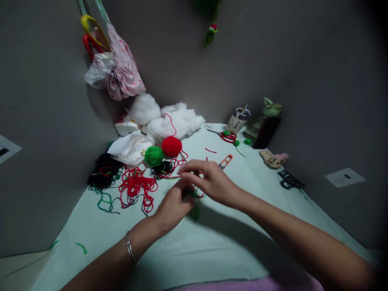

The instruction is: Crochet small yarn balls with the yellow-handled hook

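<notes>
My left hand [174, 205], with a bracelet at its wrist, is closed on a small green yarn piece [195, 211], which hangs below the fingers and is blurred. My right hand [214, 182] is just above and to the right, its fingers bent and pinched close to my left fingertips. What the right fingers hold is hidden. Red yarn shows beneath the right hand. Orange-handled thread snips [226, 161] lie just beyond the right hand. A green yarn ball [154, 156] and a red yarn ball [171, 146] sit past my left hand.
Tangled red yarn [138, 186] and black yarn [104, 171] lie on the left. White stuffing [176, 123] is piled at the back corner. Red-handled scissors [228, 137], a pen cup [238, 120], a bottle [256, 125] and a black claw clip [290, 180] are on the right.
</notes>
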The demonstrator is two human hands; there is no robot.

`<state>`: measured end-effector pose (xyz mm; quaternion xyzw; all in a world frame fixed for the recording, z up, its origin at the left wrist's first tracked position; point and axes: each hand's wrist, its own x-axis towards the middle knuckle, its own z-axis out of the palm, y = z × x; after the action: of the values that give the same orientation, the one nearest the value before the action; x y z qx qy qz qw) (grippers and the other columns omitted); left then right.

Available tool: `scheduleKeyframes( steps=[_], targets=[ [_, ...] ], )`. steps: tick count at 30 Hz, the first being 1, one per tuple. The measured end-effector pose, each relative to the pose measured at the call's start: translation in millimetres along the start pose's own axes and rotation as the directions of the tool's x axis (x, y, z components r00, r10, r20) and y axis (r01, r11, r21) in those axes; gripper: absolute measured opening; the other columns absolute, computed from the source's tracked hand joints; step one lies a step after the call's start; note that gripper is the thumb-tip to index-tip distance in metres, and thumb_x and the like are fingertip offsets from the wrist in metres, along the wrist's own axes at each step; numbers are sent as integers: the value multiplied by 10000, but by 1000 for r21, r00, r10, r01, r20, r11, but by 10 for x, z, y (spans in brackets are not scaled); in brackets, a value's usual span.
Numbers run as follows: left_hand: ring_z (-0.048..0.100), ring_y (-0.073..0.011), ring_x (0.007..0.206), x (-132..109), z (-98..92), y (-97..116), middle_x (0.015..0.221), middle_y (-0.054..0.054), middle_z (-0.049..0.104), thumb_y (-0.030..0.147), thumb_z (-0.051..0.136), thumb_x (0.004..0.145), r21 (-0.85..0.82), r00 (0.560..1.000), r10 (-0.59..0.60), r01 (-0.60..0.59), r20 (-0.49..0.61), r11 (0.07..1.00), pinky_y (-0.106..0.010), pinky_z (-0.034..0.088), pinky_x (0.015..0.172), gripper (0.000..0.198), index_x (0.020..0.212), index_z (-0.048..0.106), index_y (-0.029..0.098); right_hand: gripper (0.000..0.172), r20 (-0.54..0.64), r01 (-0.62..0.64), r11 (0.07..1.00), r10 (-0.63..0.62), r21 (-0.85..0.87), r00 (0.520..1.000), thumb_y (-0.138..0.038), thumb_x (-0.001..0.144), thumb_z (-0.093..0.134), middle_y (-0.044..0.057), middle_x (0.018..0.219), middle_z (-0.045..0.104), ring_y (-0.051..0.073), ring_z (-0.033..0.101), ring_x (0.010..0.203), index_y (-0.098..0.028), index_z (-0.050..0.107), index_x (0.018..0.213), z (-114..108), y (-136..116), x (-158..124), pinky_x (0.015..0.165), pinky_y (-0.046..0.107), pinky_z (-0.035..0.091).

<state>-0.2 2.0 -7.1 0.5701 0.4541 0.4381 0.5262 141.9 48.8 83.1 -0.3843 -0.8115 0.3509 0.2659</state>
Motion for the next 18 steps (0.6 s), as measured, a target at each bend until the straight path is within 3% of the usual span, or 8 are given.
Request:
scheduleKeyframes(
  steps=[5, 8, 10, 12, 13, 15, 18],
  targets=[
    [615, -248, 841, 22, -40, -73, 829, -29, 654, 53, 590, 697, 113, 999, 33, -33, -4, 993, -388, 475, 816, 217, 845, 626, 209, 329, 36, 171, 951, -167, -259, 985, -157, 969, 634, 63, 1023, 771, 194, 679, 903, -182, 669, 1295, 421, -35, 1110, 811, 308, 471],
    [629, -257, 870, 32, -61, -121, 867, -41, 670, 70, 580, 711, 134, 999, 48, -49, 15, 990, -398, 485, 839, 217, 868, 628, 212, 438, 16, 259, 895, -272, -364, 962, -105, 964, 577, 49, 1213, 722, 211, 675, 1064, -211, 590, 1389, 716, -77, 1663, 880, 299, 473],
    [630, -258, 880, 36, -64, -143, 878, -44, 670, 72, 582, 708, 137, 998, 50, -52, 23, 989, -395, 491, 841, 228, 881, 626, 213, 364, 25, 248, 895, -258, -372, 966, -15, 938, 510, 9, 1101, 741, 187, 693, 1042, -162, 682, 1222, 845, -107, 1907, 865, 269, 465],
    [631, -261, 893, 38, -62, -152, 897, -48, 673, 72, 588, 705, 136, 999, 47, -50, 25, 989, -394, 497, 840, 241, 898, 624, 211, 154, 4, 251, 900, -268, -356, 964, -41, 899, 617, 24, 980, 780, 199, 705, 985, -151, 716, 944, 897, -141, 2054, 773, 253, 492],
    [632, -261, 895, 38, -60, -152, 907, -50, 676, 71, 591, 704, 136, 999, 45, -47, 25, 990, -393, 500, 836, 250, 909, 624, 210, 136, -25, 250, 904, -275, -346, 961, -87, 931, 591, 15, 981, 782, 191, 702, 996, -148, 695, 869, 898, -164, 2098, 733, 232, 489],
    [637, -261, 896, 36, -57, -148, 921, -49, 685, 65, 594, 702, 134, 999, 39, -43, 30, 990, -387, 505, 832, 269, 928, 625, 209, 297, -98, 250, 912, -295, -325, 950, -190, 1009, 423, -33, 1035, 752, 151, 676, 1061, -120, 659, 843, 864, -230, 2147, 694, 176, 451],
    [645, -249, 895, 31, -58, -139, 915, -36, 693, 53, 593, 705, 129, 998, 34, -39, 43, 991, -368, 506, 836, 279, 933, 624, 211, 319, -247, 252, 949, -294, -188, 923, -286, 991, 443, -74, 932, 706, 97, 659, 1038, -65, 629, 857, 752, -397, 2187, 672, 109, 396]
  ],
)
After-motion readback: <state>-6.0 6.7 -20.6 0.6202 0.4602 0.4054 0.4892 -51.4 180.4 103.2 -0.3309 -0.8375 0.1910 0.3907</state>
